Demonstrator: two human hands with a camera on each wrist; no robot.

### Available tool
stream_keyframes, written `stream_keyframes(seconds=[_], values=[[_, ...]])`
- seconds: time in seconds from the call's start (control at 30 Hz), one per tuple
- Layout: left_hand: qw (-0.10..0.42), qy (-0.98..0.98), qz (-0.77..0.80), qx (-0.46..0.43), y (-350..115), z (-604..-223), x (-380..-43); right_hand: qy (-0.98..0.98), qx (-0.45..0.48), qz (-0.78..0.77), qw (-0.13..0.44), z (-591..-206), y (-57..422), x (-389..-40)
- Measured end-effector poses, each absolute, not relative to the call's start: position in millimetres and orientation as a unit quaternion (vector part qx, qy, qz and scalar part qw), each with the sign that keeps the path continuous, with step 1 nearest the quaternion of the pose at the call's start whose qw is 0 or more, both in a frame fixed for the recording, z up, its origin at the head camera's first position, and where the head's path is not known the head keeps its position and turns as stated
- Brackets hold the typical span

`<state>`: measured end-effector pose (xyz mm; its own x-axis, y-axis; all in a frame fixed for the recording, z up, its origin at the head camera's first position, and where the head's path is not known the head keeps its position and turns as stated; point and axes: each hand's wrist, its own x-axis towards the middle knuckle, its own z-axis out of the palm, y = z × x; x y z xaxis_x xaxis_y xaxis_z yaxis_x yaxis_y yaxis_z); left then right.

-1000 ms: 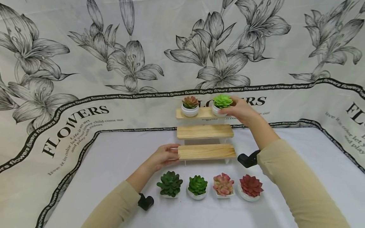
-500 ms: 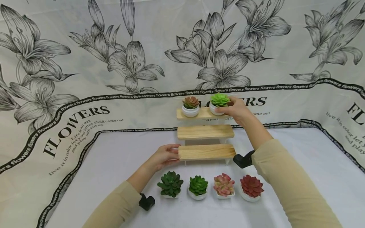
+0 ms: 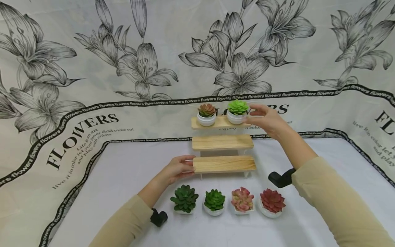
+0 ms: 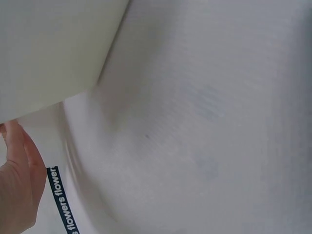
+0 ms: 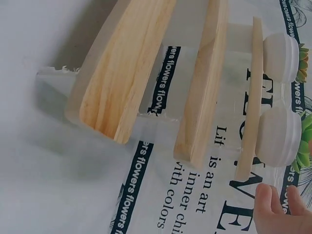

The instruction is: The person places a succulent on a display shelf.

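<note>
A three-tier wooden display stand (image 3: 224, 164) stands mid-table. My left hand (image 3: 176, 169) holds the left end of its lowest board; in the left wrist view only part of this hand (image 4: 19, 180) shows at the left edge. On the top board sit two white round pots: a reddish-brown succulent (image 3: 206, 115) on the left, a bright green succulent (image 3: 237, 111) on the right. Just right of the bright green one is my right hand (image 3: 268, 120), fingers spread apart and holding nothing. The right wrist view has its fingertips near that white pot (image 5: 279, 139).
In front of the stand, a row of potted succulents lies on the white cloth: dark green (image 3: 184, 199), mid green (image 3: 214, 200), pink (image 3: 242, 199) and red (image 3: 273, 201). Behind rises a flower-printed cloth (image 3: 154, 85). Black wrist devices (image 3: 281, 177) jut from the sleeves.
The bright green succulent has shifted slightly left on the top board, and my right hand has let go of it and drawn back right. My left hand has stayed put.
</note>
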<state>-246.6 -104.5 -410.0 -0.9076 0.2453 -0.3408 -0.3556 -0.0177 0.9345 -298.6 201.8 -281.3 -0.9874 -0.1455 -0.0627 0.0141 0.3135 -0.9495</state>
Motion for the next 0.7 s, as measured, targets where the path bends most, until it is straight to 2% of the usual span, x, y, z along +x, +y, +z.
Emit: stream_keyframes(seconds=[0.7], values=[[0.217, 0.671, 0.708, -0.021, -107.3, -411.5, -247.1, 0.82, -0.102, -0.556, 0.089, -287.3, 254.7, -239.7]])
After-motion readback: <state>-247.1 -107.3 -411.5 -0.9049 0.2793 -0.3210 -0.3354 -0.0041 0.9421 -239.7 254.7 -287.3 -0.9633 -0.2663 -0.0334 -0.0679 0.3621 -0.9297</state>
